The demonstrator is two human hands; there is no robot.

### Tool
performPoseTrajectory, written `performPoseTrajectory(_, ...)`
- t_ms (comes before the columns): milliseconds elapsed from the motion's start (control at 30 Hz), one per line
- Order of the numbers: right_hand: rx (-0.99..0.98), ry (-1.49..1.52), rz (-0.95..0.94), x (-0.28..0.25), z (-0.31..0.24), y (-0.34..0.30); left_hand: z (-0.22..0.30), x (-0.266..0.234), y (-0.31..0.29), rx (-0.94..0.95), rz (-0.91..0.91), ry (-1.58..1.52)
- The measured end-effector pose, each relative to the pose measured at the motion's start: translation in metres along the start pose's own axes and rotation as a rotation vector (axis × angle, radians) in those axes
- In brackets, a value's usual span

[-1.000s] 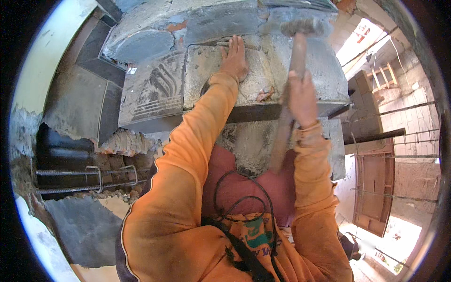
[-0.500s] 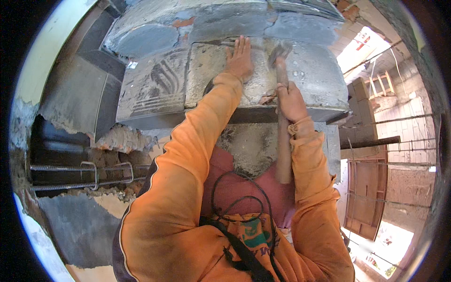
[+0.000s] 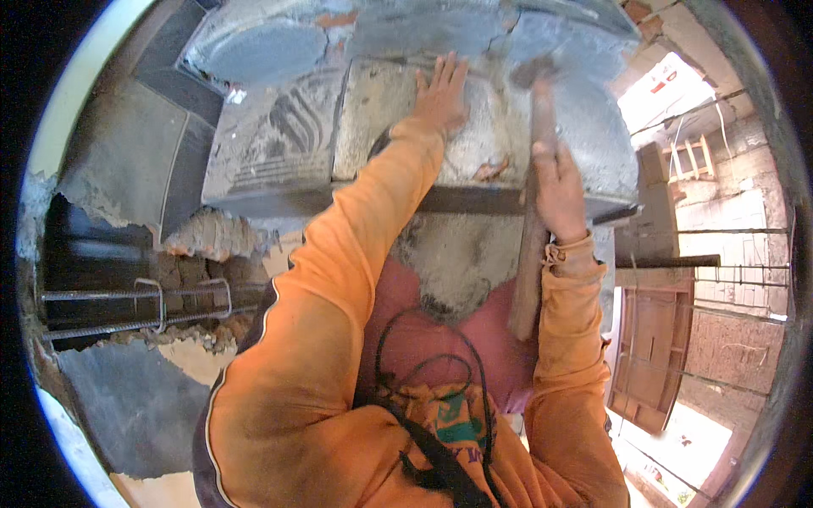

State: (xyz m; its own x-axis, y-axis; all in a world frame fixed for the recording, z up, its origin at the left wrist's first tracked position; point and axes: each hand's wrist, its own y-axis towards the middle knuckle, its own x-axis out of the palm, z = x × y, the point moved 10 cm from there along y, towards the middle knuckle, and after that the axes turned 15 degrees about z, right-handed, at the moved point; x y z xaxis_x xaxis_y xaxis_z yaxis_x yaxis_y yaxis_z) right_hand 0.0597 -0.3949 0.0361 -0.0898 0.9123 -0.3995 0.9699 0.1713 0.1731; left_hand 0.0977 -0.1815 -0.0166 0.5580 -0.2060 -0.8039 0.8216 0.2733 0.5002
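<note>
My right hand (image 3: 561, 190) is wrapped round the long wooden handle of a hammer (image 3: 527, 275). Its dark head, smeared by motion, is over the right part of a grey slab surface (image 3: 593, 152). With fingers spread, my left hand (image 3: 440, 93) lies flat on a rough, pale grey tile (image 3: 373, 127) left of the hammer. A reddish-brown chip (image 3: 491, 169) lies near that tile's front edge. To the left, a neighbouring tile (image 3: 275, 140) carries dark curved and straight streaks.
Steel reinforcing bars (image 3: 102, 295) run through a broken opening at left. A ragged masonry edge (image 3: 216, 233) lies above them. On the right are thin horizontal bars, a brown wooden door (image 3: 652, 356) and a small wooden ladder (image 3: 690, 159). A black cord (image 3: 432, 315) loops at my front.
My right hand has shifted a little right with the hammer, and the handle now tilts more. My left hand stays flat on the tile while the whole view has shifted slightly.
</note>
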Motion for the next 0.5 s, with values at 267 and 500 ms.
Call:
performPoseTrajectory(267, -0.087, -0.207, 0.065, -0.002, 0.017, 0.013, -0.005, 0.018, 0.015, 0.007, 0.011, -0.036)
performPoseTrajectory(500, -0.120, 0.107, 0.203, -0.023, -0.058, 0.007, 0.002, 0.000, 0.010, 0.011, 0.065, -0.047)
